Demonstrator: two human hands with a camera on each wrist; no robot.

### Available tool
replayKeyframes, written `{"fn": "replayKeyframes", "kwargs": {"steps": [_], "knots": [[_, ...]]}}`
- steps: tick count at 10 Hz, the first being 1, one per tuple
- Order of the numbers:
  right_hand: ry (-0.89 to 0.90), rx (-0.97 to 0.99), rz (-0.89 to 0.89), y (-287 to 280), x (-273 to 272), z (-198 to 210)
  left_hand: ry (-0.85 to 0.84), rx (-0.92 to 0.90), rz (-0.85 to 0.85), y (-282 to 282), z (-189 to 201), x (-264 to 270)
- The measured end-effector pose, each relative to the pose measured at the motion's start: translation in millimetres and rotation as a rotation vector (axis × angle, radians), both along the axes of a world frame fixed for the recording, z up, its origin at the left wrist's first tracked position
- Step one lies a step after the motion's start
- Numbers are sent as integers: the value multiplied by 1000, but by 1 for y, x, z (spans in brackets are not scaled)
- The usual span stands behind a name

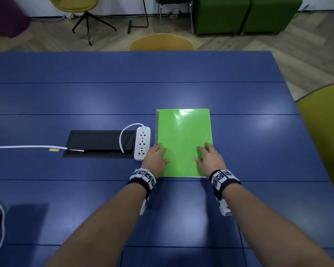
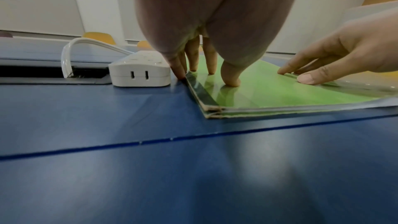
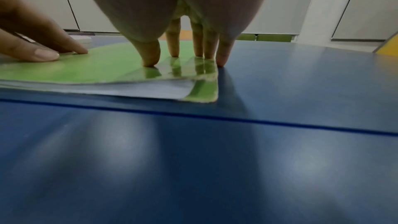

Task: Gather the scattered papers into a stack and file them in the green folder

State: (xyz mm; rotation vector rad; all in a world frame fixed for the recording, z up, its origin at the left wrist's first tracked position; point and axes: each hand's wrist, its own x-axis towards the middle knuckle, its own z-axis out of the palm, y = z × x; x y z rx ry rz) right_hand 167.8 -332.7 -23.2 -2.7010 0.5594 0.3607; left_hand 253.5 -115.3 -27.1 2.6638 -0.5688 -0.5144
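Green and glossy, one closed folder (image 1: pixel 183 139) lies flat on a blue table (image 1: pixel 85 97), and two bare hands rest on its near end. The left hand (image 1: pixel 156 157) sits at the folder's near-left corner with fingers extended, fingertips (image 2: pixel 212 67) pressing the cover while the outermost finger touches the tabletop beside the spine. The right hand (image 1: pixel 210 158) sits at the folder's near-right corner, fingers likewise straight and spread, tips pressed to the cover, the little finger on the table just past the folder's edge. Neither hand grasps anything. From the right wrist view, a layer of pale sheets (image 3: pixel 137 89) shows between the covers at the folder's near edge, and the top cover lifts slightly there. One white power strip (image 1: pixel 142 143) lies just left of the folder, nearly touching the left hand, its cord looping into one black cable hatch (image 1: pixel 99 143) set in the table farther left. A white cable (image 1: pixel 23 147) runs left from the hatch. Beyond the folder, past the table's far edge, stands one yellow chair back (image 1: pixel 161 42); another yellow chair (image 1: pixel 324 132) crowds the table's right side.
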Motion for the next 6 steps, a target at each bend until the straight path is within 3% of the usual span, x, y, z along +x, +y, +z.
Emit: {"fn": "replayKeyframes", "kwargs": {"steps": [4,6], "knots": [[110,54,30,0,-2,9,108,20,-53,5,4,-6],[13,80,40,5,-36,22,106,-115,-39,22,12,-26]]}}
